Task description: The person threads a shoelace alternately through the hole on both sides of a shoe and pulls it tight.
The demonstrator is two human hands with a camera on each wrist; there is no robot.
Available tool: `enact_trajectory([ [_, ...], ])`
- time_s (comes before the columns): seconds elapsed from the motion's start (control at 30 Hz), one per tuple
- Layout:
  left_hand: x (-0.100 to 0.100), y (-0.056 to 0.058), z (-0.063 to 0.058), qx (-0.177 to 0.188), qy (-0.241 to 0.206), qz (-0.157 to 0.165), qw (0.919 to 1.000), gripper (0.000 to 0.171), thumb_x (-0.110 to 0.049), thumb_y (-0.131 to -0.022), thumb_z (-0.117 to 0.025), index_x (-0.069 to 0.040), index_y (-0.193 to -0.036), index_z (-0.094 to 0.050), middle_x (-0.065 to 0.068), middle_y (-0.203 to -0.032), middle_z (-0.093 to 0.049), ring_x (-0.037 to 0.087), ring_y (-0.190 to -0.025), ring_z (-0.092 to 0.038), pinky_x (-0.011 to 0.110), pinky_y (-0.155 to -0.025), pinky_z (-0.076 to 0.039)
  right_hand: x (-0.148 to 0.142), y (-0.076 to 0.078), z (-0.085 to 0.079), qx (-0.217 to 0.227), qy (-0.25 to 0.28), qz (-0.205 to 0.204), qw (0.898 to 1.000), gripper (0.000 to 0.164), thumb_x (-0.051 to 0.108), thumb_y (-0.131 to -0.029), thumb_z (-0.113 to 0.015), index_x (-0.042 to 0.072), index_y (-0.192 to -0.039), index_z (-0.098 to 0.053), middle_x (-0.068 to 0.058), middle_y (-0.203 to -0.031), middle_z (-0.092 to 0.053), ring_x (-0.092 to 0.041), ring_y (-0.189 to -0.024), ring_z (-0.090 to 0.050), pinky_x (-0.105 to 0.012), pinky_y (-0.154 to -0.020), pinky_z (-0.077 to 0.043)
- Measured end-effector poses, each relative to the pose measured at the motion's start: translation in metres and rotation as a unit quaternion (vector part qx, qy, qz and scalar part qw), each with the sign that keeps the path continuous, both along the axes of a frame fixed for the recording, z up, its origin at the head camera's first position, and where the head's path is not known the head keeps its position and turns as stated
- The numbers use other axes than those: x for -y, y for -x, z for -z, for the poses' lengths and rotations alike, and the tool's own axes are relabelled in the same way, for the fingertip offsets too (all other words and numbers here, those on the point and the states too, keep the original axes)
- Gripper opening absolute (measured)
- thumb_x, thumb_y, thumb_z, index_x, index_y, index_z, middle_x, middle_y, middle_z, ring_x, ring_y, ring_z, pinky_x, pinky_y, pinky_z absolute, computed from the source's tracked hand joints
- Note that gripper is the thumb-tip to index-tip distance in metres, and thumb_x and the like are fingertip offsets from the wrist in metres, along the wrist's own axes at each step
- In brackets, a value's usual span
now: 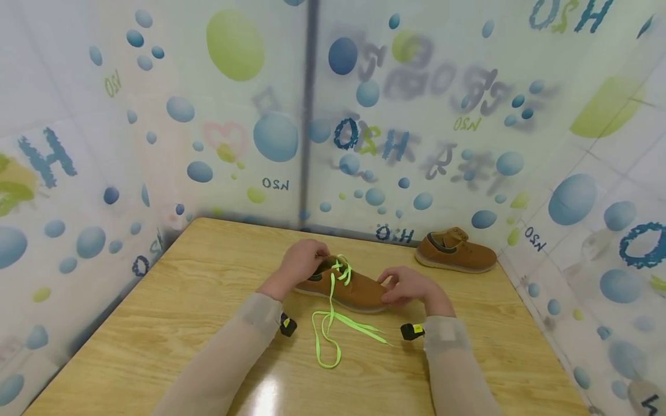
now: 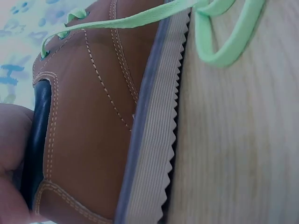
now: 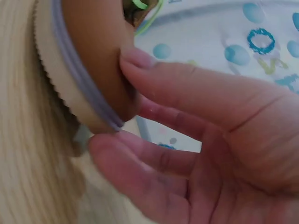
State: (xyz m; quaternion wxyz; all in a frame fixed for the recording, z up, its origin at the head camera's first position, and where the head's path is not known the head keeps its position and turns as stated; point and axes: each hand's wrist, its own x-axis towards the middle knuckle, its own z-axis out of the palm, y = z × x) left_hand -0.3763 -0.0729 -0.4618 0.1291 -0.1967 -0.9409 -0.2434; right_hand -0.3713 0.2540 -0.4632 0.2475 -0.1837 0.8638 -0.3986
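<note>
A brown shoe (image 1: pixel 359 292) with a pale ridged sole stands on the wooden table, its toe to the right. My left hand (image 1: pixel 303 261) grips it at the heel end by the collar; its fingertips are hidden in the head view. In the left wrist view part of that hand (image 2: pixel 11 163) lies against the dark padded collar (image 2: pixel 37 135). At the toe, my right hand (image 1: pixel 410 287) holds the shoe, with the thumb on the upper and fingers by the sole edge in the right wrist view. A bright green lace (image 1: pixel 331 315) runs through the eyelets, its long ends trailing onto the table.
A second brown shoe (image 1: pixel 457 254), no lace visible in it, stands at the table's back right corner. Patterned walls (image 1: pixel 364 173) rise behind and beside the wooden table (image 1: pixel 208 289). The lace's loose loop (image 1: pixel 328 365) lies in front of the near shoe.
</note>
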Motion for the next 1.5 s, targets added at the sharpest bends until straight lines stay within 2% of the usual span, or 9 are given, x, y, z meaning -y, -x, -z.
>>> enact_trajectory([
  [0.17, 0.018, 0.006, -0.001, 0.006, 0.016, -0.029, 0.9994, 0.01, -0.017, -0.101, -0.073, -0.016, -0.104, -0.083, 0.003, -0.107, -0.081, 0.026, -0.101, -0.076, 0.045, -0.089, -0.061, 0.019, 0.003, 0.008, -0.04, 0.003, 0.028, 0.999, 0.036, 0.014, -0.09, -0.083, 0.004, -0.122, -0.069, -0.014, -0.104, -0.071, -0.019, -0.078, -0.073, -0.038, -0.077, -0.064],
  [0.27, 0.03, 0.008, -0.005, 0.031, 0.028, -0.073, 0.9965, 0.013, -0.024, -0.101, -0.074, -0.015, -0.105, -0.082, 0.005, -0.107, -0.081, 0.027, -0.096, -0.076, 0.045, -0.082, -0.062, 0.033, 0.002, 0.011, -0.063, -0.005, 0.044, 0.997, 0.035, 0.016, -0.091, -0.084, 0.005, -0.121, -0.071, -0.013, -0.103, -0.073, -0.018, -0.08, -0.073, -0.036, -0.076, -0.064],
  [0.4, 0.044, 0.008, -0.011, 0.09, 0.029, -0.147, 0.9846, 0.022, -0.035, -0.1, -0.074, -0.014, -0.104, -0.08, 0.006, -0.105, -0.08, 0.026, -0.087, -0.073, 0.043, -0.07, -0.059, 0.055, -0.002, 0.015, -0.077, 0.001, 0.081, 0.994, 0.035, 0.017, -0.091, -0.084, 0.006, -0.122, -0.073, -0.013, -0.105, -0.074, -0.018, -0.08, -0.074, -0.035, -0.075, -0.064],
  [0.53, 0.06, 0.01, -0.015, 0.118, 0.014, -0.185, 0.9756, 0.029, -0.041, -0.097, -0.075, -0.013, -0.095, -0.077, 0.005, -0.095, -0.078, 0.023, -0.078, -0.068, 0.038, -0.063, -0.053, 0.074, -0.007, 0.021, -0.074, 0.033, 0.118, 0.99, 0.035, 0.013, -0.093, -0.083, 0.003, -0.125, -0.073, -0.017, -0.107, -0.075, -0.019, -0.08, -0.076, -0.035, -0.074, -0.065],
  [0.67, 0.083, 0.011, -0.02, 0.124, 0.0, -0.207, 0.9704, 0.03, -0.039, -0.096, -0.074, -0.01, -0.09, -0.076, 0.007, -0.088, -0.075, 0.024, -0.074, -0.065, 0.037, -0.062, -0.05, 0.09, -0.009, 0.027, -0.069, 0.059, 0.139, 0.986, 0.036, 0.011, -0.093, -0.082, 0.0, -0.126, -0.072, -0.019, -0.108, -0.075, -0.02, -0.079, -0.077, -0.036, -0.072, -0.065],
  [0.93, 0.128, 0.013, -0.019, 0.146, -0.065, -0.184, 0.9698, 0.037, -0.028, -0.102, -0.067, 0.002, -0.123, -0.075, 0.021, -0.118, -0.075, 0.034, -0.097, -0.07, 0.044, -0.083, -0.058, 0.118, -0.005, 0.029, -0.061, 0.093, 0.18, 0.977, 0.036, 0.01, -0.093, -0.082, 0.0, -0.127, -0.072, -0.022, -0.114, -0.075, -0.024, -0.083, -0.078, -0.037, -0.074, -0.066],
  [1.1, 0.15, 0.007, -0.003, 0.13, -0.11, -0.21, 0.9628, 0.041, -0.027, -0.106, -0.057, 0.002, -0.132, -0.07, 0.026, -0.135, -0.07, 0.044, -0.122, -0.066, 0.055, -0.103, -0.053, 0.15, -0.01, 0.03, -0.06, 0.131, 0.23, 0.963, 0.035, 0.006, -0.091, -0.083, -0.004, -0.123, -0.074, -0.024, -0.115, -0.075, -0.025, -0.085, -0.078, -0.035, -0.075, -0.066],
  [1.3, 0.182, 0.002, 0.008, 0.083, -0.193, -0.258, 0.9431, 0.045, -0.031, -0.107, -0.056, 0.001, -0.134, -0.069, 0.029, -0.136, -0.068, 0.048, -0.126, -0.063, 0.06, -0.107, -0.05, 0.197, -0.019, 0.035, -0.105, 0.16, 0.303, 0.933, 0.029, 0.008, -0.086, -0.086, -0.001, -0.113, -0.079, -0.016, -0.105, -0.077, -0.022, -0.086, -0.075, -0.033, -0.077, -0.063],
  [1.5, 0.213, 0.003, 0.015, 0.05, -0.257, -0.301, 0.9171, 0.048, -0.029, -0.105, -0.059, 0.003, -0.14, -0.063, 0.032, -0.138, -0.065, 0.049, -0.129, -0.06, 0.061, -0.11, -0.047, 0.24, -0.017, 0.049, -0.128, 0.202, 0.294, 0.925, 0.024, 0.009, -0.085, -0.086, 0.002, -0.108, -0.081, -0.011, -0.101, -0.079, -0.021, -0.094, -0.074, -0.035, -0.085, -0.06],
])
